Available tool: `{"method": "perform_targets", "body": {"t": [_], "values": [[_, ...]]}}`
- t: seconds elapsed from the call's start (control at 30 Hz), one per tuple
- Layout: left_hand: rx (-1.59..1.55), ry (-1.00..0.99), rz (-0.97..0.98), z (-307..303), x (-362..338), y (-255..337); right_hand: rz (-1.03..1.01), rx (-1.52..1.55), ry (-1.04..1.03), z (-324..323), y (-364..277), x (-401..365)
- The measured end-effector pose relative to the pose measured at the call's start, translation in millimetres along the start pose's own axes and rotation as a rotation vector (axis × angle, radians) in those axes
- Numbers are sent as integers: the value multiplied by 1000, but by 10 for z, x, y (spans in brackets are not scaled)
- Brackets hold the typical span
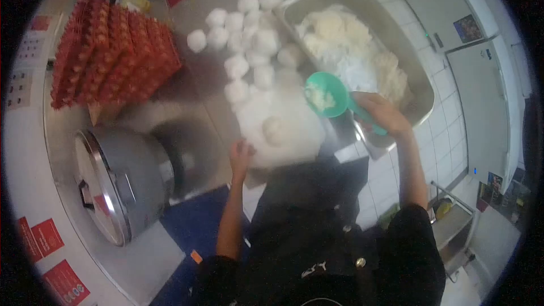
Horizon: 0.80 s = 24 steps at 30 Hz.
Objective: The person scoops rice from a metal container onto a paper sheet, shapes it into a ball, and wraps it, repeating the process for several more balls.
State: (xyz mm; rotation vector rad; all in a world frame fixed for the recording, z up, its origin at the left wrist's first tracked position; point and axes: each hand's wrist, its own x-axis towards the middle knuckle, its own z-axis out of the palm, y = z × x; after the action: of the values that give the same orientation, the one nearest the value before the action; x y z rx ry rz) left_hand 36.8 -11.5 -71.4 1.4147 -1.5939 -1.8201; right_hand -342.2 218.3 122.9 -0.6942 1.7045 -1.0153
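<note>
Green scoop (pixel 338 90): holding it in the right hand (pixel 381 112), between metal tray (pixel 396 29) and pale lump (pixel 273 130), well apart from the curled left hand (pixel 242 153), its hold unclear.

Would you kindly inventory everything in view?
Smooth worktop: one, grey, centre
Deep metal tray: one, silver, upper right
Lumpy mass: uncountable, cream, in tray
Round bundles: over twelve, white, upper middle
Flat sheet: one or more, white, centre
Smooth ball: one, cream, on sheet
Round plastic scoop: one, green, tray's left edge
Stacked egg trays: several, red, upper left
Lidded metal cooker: one, grey, lower left
Printed notices: several, red, lower left
Cabinet doors: at least two, pale, right
Left hand: one, bare, sheet's edge
Right hand: one, bare, scoop handle
</note>
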Motion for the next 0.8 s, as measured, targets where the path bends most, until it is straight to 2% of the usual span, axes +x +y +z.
{"method": "perform_targets", "body": {"t": [0.07,0.13,0.17,0.23,0.33,0.43,0.47,0.57,0.67,0.73,0.8], "values": [[12,-31,1,-87,-54,-94,-217,-154,90,575,558,-115],[-14,-35,-46,-76,-26,-77,-52,-176,173,1035,465,-123],[-23,-34,-88,-64,-44,-92,289,-78,142,1313,130,-137],[-63,-70,-33,-124,-107,-193,-9,-335,344,1865,567,-30],[-101,-161,36,-172,-79,-166,-269,-618,427,2357,791,77],[-110,-160,80,-179,-55,-286,-149,-986,323,2578,1052,133],[-120,-147,81,-164,-68,-299,-119,-1026,363,2653,1212,219],[-154,-115,98,-180,-109,-329,-101,-1001,441,2687,1391,427],[-177,-95,139,-200,-67,-392,-27,-731,283,2543,1260,464],[-168,-101,117,-203,-71,-332,-36,-592,218,2371,950,345],[-176,-112,80,-206,-74,-285,-102,-526,279,2214,683,189]]}}
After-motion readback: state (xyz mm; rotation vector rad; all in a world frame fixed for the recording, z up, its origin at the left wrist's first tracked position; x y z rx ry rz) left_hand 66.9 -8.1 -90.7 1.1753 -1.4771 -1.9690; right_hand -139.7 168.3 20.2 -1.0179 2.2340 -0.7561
